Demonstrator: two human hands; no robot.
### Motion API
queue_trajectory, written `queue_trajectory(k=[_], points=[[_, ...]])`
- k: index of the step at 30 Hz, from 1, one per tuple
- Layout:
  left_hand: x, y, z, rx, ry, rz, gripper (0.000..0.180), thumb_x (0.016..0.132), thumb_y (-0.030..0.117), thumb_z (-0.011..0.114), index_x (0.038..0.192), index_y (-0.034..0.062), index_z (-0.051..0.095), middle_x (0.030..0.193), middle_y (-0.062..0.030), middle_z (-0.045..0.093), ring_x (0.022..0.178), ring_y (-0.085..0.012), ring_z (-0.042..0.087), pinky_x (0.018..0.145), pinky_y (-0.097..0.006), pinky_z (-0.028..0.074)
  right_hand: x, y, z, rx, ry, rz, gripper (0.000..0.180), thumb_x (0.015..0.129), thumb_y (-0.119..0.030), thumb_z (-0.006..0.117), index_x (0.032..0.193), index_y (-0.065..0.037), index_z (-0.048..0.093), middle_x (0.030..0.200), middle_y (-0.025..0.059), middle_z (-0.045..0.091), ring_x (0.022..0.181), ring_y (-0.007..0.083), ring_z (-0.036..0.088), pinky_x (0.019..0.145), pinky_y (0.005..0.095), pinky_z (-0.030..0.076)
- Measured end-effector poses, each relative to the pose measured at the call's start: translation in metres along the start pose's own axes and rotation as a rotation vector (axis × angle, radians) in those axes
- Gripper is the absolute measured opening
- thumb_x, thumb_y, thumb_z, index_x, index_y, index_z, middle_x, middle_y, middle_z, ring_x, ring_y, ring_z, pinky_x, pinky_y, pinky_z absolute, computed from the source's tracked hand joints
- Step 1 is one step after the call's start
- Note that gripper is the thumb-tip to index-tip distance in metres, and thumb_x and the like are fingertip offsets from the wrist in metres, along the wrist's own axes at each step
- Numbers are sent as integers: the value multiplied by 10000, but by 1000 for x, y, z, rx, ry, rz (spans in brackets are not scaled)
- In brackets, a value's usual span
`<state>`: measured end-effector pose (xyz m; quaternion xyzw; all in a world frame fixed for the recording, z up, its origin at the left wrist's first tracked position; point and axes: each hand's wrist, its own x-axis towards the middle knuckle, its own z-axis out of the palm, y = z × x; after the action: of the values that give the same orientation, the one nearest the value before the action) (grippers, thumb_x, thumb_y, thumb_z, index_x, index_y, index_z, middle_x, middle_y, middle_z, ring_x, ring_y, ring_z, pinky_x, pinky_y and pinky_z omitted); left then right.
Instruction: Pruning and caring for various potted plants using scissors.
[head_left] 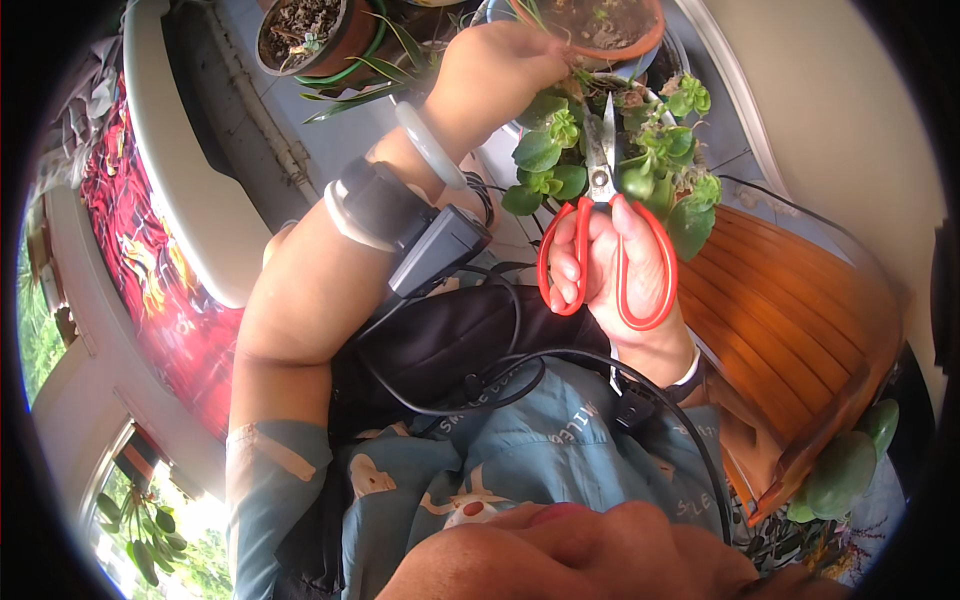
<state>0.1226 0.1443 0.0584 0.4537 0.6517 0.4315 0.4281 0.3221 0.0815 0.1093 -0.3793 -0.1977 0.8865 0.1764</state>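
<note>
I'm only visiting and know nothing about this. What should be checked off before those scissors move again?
1. Red-handled scissors held securely: ok, the right hand is around the handles.
2. Blades aimed away from the body: ok, they point towards the leafy plant.
3. Left hand out of the blades: ok, it is apart from them, though close, by the terracotta pot.
4. What the left fingers hold: cannot tell, too small.
5. Black cable clear of the blades: ok, it crosses the lap.
</note>
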Motion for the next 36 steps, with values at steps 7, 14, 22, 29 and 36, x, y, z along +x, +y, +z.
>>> queue_trajectory(k=[7,14,22,29,36], points=[[-3,3,-4,-329,-25,-170,154,807,61,635,945,-7,619,846,-45,652,756,-97,611,699,-212,487,1,2,1,38,25,16,582,910,-543,385,818,12,535,594,60,500,489,177,501,481,305,448],[4,3,-10,-402,98,55,155,855,48,594,985,-32,616,926,-63,650,818,-118,629,773,-215,499,-4,-2,2,-9,-1,-61,570,911,-540,383,831,2,540,590,62,502,483,175,496,469,296,442],[2,-1,-5,-71,-78,85,341,892,241,584,1158,28,604,1044,-36,631,901,-77,555,783,-216,441,1,5,-2,13,-12,-56,560,919,-525,379,856,5,548,594,70,503,483,177,496,465,298,442],[2,12,3,48,-117,62,265,840,199,660,1020,5,645,881,-14,655,802,-66,571,749,-208,447,-1,-3,3,55,35,5,561,927,-512,359,848,7,556,600,77,507,488,186,503,494,291,452],[8,-2,-1,-20,-44,110,207,842,163,655,977,7,653,846,0,654,776,-38,558,713,-191,446,7,-20,19,107,6,6,648,941,-546,262,821,7,577,549,77,487,449,171,476,459,290,435]])
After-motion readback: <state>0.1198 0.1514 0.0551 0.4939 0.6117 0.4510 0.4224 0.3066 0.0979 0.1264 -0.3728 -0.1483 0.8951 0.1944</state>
